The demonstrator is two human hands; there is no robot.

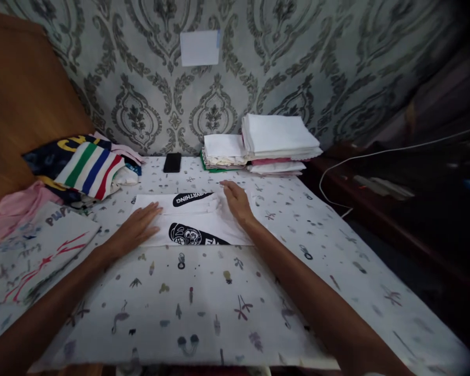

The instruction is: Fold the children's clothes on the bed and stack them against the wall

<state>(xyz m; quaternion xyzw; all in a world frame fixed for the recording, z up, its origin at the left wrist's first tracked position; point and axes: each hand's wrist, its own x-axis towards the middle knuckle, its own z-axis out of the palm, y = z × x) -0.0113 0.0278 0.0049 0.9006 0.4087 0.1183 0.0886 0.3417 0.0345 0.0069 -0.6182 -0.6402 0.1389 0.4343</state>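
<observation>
A white garment with black printed patches [188,234] lies folded into a flat strip on the table, its print partly covered by the folds. On its left end rests my left hand [143,223], palm down with the fingers stretched out. Toward the other end, my right hand [238,201] touches the cloth with its side, the fingers extended and pointing away from me. Neither hand grips the fabric.
Neat stacks of folded cloth [280,137] and a smaller pile [224,147] stand at the back. A black phone [172,162] lies near the wall. Crumpled clothes [90,169] heap up at left, beside a printed light cloth [43,256]. A white cable [325,180] hangs at right.
</observation>
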